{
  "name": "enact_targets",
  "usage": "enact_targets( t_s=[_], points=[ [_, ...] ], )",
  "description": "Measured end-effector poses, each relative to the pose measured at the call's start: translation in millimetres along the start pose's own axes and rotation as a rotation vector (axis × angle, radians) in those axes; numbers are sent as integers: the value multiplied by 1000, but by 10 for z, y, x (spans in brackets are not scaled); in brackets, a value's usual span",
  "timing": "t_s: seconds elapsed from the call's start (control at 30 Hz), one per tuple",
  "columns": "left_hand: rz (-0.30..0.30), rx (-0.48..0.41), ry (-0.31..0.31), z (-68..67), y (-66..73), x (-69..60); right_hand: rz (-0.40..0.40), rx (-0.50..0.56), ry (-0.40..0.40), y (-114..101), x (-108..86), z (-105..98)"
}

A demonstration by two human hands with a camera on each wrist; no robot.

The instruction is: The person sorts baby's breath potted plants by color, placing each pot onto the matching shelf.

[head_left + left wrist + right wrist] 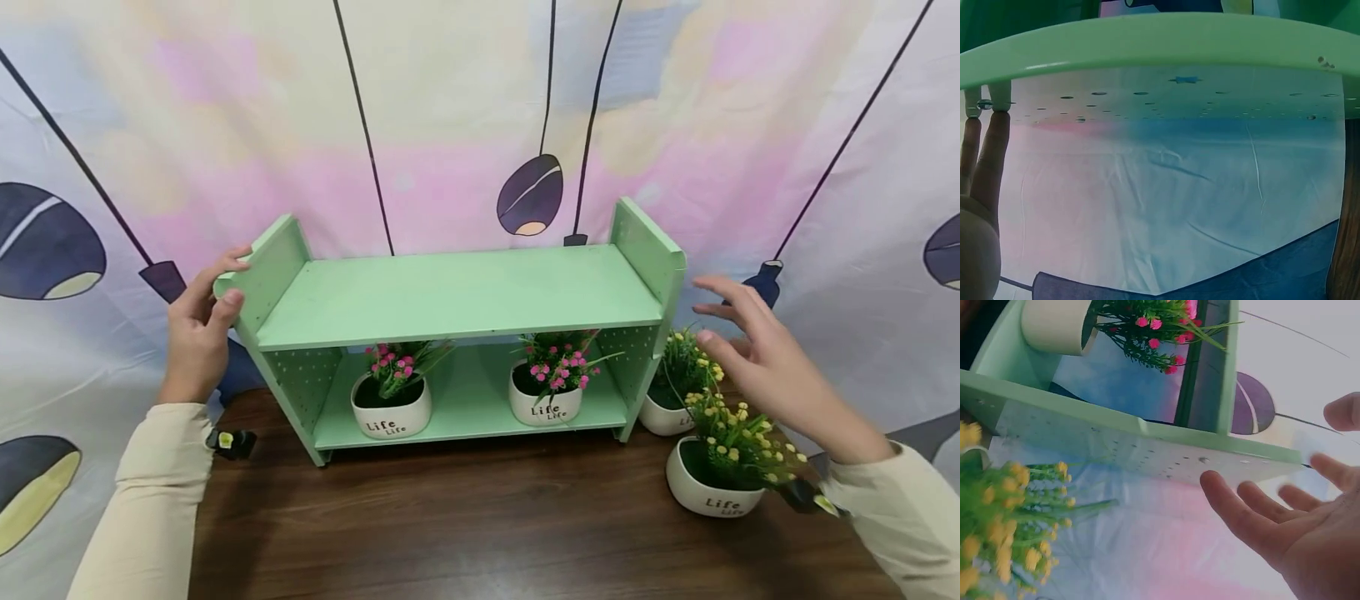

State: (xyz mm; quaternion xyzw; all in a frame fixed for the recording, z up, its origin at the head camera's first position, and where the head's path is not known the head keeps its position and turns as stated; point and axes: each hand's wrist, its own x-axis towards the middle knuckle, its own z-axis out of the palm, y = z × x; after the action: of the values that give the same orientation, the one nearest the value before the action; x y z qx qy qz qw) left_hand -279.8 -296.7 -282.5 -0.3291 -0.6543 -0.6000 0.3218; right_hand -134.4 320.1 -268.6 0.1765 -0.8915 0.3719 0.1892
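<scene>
A light green two-level shelf [457,292] stands on the table against the curtain. My left hand [198,329] is at the top of its left side panel, thumb in front and fingers over the outer face; in the left wrist view the fingers [991,156] touch the panel [1166,47]. Beside the right panel, my right hand [765,358] hangs in the air with spread, slightly bent fingers, holding nothing. The right wrist view shows that hand [1297,531] near the perforated panel [1116,422]. Two white pots with pink flowers, one left [392,417] and one right [543,407], sit on the lower shelf.
Right of the shelf, two white pots with yellow flowers stand on the brown table [480,517]: one close by the panel [663,417], the other nearer the front [712,496], below my right forearm. A patterned curtain [450,125] hangs behind.
</scene>
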Motion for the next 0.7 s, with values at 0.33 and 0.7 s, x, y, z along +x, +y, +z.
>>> enact_targets(
  t_s=[0.33,0.7],
  points=[
    [-2,219,9,53,-2,-15,73,-152,-101,68,-690,-43],
    [9,212,52,84,-26,-16,365,-59,-413,384,-1243,360]
  ],
)
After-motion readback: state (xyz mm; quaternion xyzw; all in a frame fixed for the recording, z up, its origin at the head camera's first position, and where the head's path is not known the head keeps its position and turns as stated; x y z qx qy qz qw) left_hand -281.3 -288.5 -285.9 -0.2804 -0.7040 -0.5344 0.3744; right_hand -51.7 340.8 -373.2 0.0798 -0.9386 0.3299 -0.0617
